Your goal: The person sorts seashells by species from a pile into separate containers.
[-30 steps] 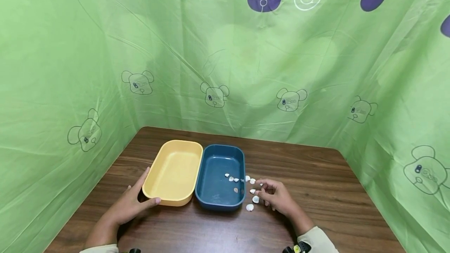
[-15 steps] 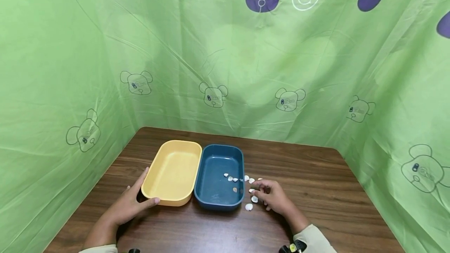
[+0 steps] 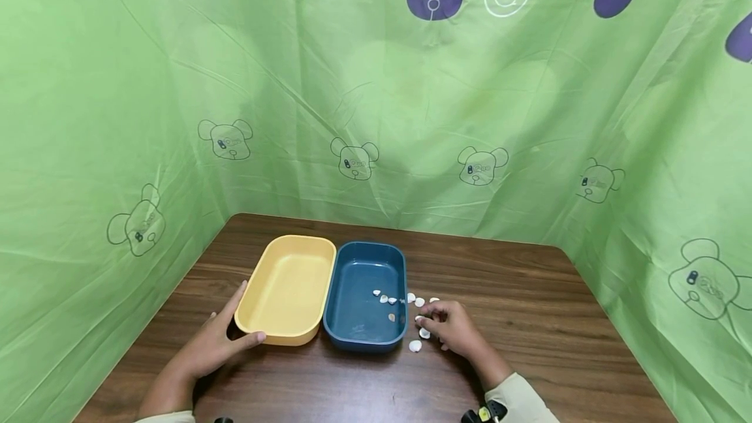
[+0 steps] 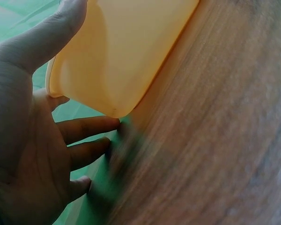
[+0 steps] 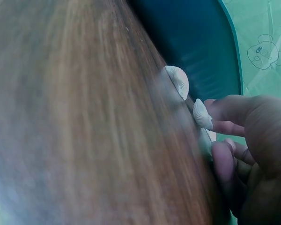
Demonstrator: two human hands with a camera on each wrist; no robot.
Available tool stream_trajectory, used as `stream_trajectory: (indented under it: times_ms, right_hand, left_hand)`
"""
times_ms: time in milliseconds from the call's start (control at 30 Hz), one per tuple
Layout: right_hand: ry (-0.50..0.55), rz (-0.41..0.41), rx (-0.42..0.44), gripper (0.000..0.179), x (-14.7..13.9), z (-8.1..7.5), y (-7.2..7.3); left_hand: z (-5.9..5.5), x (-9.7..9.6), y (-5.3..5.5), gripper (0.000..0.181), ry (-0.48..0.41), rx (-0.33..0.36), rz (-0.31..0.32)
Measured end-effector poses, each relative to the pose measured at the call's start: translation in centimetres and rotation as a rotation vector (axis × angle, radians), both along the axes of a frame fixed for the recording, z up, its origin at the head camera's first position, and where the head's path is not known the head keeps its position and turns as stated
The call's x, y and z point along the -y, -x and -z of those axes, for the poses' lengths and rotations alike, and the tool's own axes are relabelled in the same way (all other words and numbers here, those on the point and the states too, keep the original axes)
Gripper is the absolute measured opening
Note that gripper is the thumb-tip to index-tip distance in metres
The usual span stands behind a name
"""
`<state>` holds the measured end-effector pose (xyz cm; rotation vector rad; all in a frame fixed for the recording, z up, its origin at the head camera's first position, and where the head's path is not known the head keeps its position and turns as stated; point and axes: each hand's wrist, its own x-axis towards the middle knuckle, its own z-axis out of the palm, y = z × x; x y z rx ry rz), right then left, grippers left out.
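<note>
My left hand [image 3: 207, 343] rests at the near left corner of a yellow tray [image 3: 249, 324], thumb against its front wall and fingers along its left side. In the left wrist view, fingers [image 4: 86, 129] spread under the tray's edge. My right hand [image 3: 461, 330] is to the right of a blue tray [image 3: 365, 344], its curled fingertips at a small white seashell [image 3: 418, 320] on the table, pinching it between thumb and index finger. Another seashell [image 5: 202, 114] lies right by the fingertips, and a further seashell [image 5: 179, 82] sits nearer the front. The pinched shell is partly hidden.
Inside the blue tray lie several small shells, among them a white shell [image 3: 376, 293] and a brownish shell [image 3: 391, 317]. More white shells [image 3: 411, 297] lie along its right side. A brown wooden table [image 3: 499, 273] bears everything; a green curtain [image 3: 411, 116] surrounds it.
My right hand has moved slightly left, its fingertips closing in on the white seashell. My left hand stays on the yellow tray. The view has shifted a little.
</note>
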<state>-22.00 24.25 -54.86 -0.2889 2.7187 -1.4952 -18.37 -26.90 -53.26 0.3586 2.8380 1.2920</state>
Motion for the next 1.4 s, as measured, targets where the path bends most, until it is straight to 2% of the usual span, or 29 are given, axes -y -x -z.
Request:
stream_trajectory:
  times_ms: [233, 733, 1100, 1400]
  right_hand:
    - [-0.003, 0.026, 0.021, 0.009, 0.1, -0.2, -0.1]
    - [0.012, 0.019, 0.041, 0.007, 0.1, -0.1, 0.0]
    - [0.079, 0.022, 0.067, 0.008, -0.2, -0.4, -0.2]
    - [0.113, -0.043, 0.115, 0.014, -1.1, -1.3, -0.3]
  left_hand:
    - [0.0, 0.1, 0.0, 0.116, -0.005, -0.001, -0.001]
    - [0.1, 0.1, -0.1, 0.118, -0.005, 0.004, -0.009]
    - [0.0, -0.1, -0.1, 0.118, -0.002, -0.014, -0.003]
    - [-0.1, -0.2, -0.1, 0.118, -0.002, -0.008, -0.009]
